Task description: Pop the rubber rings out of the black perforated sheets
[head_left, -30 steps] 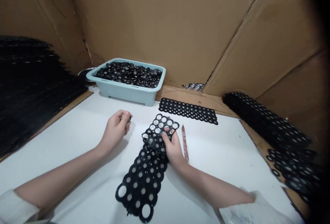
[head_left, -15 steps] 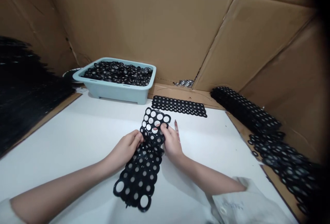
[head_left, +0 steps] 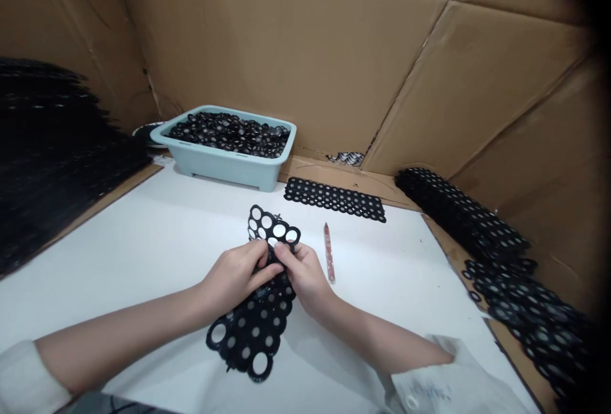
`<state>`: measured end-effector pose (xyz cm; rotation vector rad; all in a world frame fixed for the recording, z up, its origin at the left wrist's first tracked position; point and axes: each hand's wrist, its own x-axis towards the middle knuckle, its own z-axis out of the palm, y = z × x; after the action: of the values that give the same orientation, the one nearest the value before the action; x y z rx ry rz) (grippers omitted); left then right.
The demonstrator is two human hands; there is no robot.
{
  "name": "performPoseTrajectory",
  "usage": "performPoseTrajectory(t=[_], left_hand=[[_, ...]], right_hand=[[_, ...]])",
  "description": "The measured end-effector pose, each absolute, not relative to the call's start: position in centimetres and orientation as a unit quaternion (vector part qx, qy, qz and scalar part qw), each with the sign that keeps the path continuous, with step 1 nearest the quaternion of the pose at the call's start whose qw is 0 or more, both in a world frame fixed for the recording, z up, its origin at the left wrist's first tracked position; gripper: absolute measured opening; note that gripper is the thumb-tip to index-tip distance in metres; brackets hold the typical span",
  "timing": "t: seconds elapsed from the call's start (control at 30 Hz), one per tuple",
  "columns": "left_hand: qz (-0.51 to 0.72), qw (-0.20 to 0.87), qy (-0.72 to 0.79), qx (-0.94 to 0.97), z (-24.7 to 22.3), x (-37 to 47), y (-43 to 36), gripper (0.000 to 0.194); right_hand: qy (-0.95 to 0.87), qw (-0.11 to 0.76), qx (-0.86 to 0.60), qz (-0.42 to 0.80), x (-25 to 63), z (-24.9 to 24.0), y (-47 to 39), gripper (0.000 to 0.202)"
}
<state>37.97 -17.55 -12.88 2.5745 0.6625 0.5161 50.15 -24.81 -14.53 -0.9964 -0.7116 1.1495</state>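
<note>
A black sheet of joined rings [head_left: 260,325] hangs between my two hands above the white tabletop. Its far end shows open white holes, while most holes in the nearer part look grey and filled. My left hand [head_left: 243,271] pinches the sheet's left side near the middle, thumb pointing right. My right hand [head_left: 305,271] grips the right side, its thumb on the upper face close to my left fingers. The fingertips nearly meet and hide the middle of the sheet. Right of my right hand lies a reddish, pointed pen-like tool [head_left: 330,254].
A light blue basin [head_left: 224,170] full of black discs stands at the back left. Behind the tool lies another black perforated sheet [head_left: 334,199]. Stacked sheets [head_left: 458,210] and loose ring scraps [head_left: 525,306] line the right edge. A dark pile [head_left: 52,147] rises at left, before cardboard walls.
Both hands have moved closer together around the sheet, my right hand shifting left and slightly down. The sheet's far end has bunched and shows fewer open holes. The pointed tool is now fully visible.
</note>
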Motion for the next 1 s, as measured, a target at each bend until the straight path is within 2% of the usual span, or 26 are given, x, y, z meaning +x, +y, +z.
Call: performPoseTrajectory(t=[0.13,0.27,0.37,0.53,0.73,0.83,0.93,1.0], left_hand=[[0.179,0.175,0.238,0.938,-13.0,38.2,-17.6,0.019],[0.157,0.193,0.25,0.936,-12.8,38.2,-17.6,0.018],[0.147,0.238,0.26,0.924,-12.5,38.1,-17.3,0.021],[0.143,0.375,0.24,0.884,-12.4,38.3,-17.0,0.023],[0.186,0.421,0.229,0.858,-12.8,38.2,-16.7,0.024],[0.281,0.427,0.303,0.805,-11.8,37.7,-15.3,0.028],[0.387,0.406,0.38,0.736,-10.8,37.4,-14.2,0.029],[0.34,0.384,0.38,0.77,-10.8,37.5,-14.3,0.027]], right_hand=[[-0.305,0.665,-0.486,0.477,50.3,-15.0,-24.6,0.028],[-0.302,0.66,-0.499,0.473,50.2,-14.8,-24.7,0.029],[-0.299,0.66,-0.497,0.478,50.0,-14.7,-24.8,0.029],[-0.253,0.687,-0.458,0.504,49.8,-15.4,-24.6,0.027],[-0.294,0.633,-0.433,0.571,50.4,-14.7,-24.2,0.031],[-0.298,0.593,-0.494,0.562,51.1,-14.4,-24.2,0.029],[-0.226,0.591,-0.532,0.563,51.2,-14.9,-24.2,0.03],[-0.197,0.615,-0.514,0.565,51.0,-15.2,-24.1,0.032]])
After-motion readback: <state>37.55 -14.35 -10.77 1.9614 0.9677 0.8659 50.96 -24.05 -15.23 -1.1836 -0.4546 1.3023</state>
